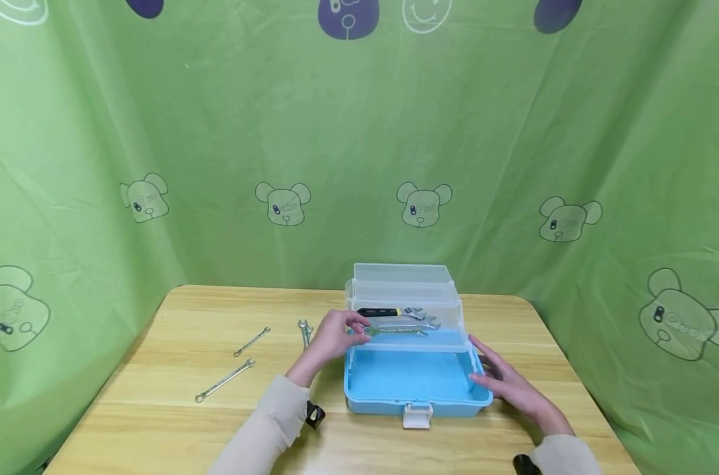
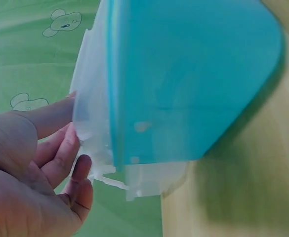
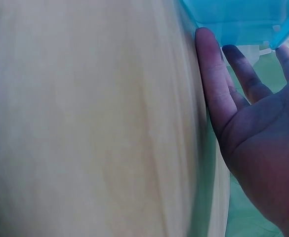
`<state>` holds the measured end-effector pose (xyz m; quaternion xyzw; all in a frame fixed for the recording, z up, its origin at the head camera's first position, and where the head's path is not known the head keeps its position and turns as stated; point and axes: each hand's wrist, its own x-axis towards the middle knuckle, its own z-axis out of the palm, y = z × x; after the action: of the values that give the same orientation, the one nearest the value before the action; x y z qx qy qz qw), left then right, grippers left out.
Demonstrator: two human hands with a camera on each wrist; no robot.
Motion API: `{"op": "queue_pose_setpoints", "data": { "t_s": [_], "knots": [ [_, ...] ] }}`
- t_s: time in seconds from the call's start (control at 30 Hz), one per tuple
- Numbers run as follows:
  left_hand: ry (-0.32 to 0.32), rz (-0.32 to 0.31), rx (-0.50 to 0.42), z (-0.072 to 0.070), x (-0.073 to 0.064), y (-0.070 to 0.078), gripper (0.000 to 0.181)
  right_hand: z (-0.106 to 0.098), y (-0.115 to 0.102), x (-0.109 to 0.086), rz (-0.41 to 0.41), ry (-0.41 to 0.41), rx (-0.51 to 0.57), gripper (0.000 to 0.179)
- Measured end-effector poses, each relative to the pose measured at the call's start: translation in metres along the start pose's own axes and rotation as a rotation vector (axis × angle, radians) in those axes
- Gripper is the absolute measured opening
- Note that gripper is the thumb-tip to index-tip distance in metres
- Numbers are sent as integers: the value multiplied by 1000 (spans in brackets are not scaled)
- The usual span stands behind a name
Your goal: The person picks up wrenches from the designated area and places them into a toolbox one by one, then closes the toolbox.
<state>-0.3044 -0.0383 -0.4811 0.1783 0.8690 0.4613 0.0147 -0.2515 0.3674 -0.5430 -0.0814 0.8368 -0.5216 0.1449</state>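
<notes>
A light blue toolbox (image 1: 419, 409) stands open, its clear upper tray (image 1: 407, 346) raised behind the lower compartment. In that tray lie an adjustable wrench (image 1: 378, 312) with a black handle and silver wrenches (image 1: 404, 328). My left hand (image 1: 336, 335) reaches over the tray's left end, thumb and fingertips parted close to a wrench's end. The left wrist view shows loosely bent fingers (image 2: 60, 158) along the tray's side. My right hand (image 1: 510, 382) is at the box's right wall, with fairly straight fingers (image 3: 216, 74) against the blue plastic.
On the wooden table (image 1: 157, 422), left of the box, lie a small wrench (image 1: 252, 342), a longer wrench (image 1: 225, 381) and more wrenches (image 1: 304, 330) partly behind my left hand. A white latch (image 1: 417, 417) hangs from the box front. Green patterned cloth (image 1: 347, 132) surrounds the table.
</notes>
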Motion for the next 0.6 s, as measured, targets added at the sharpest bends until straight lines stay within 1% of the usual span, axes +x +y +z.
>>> {"op": "queue_pose_setpoints", "data": {
  "t_s": [0.13, 0.4, 0.47, 0.6],
  "knots": [
    [-2, 4, 64, -3, 3, 4, 23, 0, -1, 0, 1, 7, -4, 83],
    [17, -7, 181, -3, 6, 7, 26, 1, -3, 0, 20, 5, 13, 83],
    [22, -10, 205, -3, 5, 8, 27, 1, -2, 0, 26, 4, 17, 83],
    [33, -18, 221, -3, 4, 9, 29, 2, -2, 0, 32, 5, 18, 83]
  ]
}}
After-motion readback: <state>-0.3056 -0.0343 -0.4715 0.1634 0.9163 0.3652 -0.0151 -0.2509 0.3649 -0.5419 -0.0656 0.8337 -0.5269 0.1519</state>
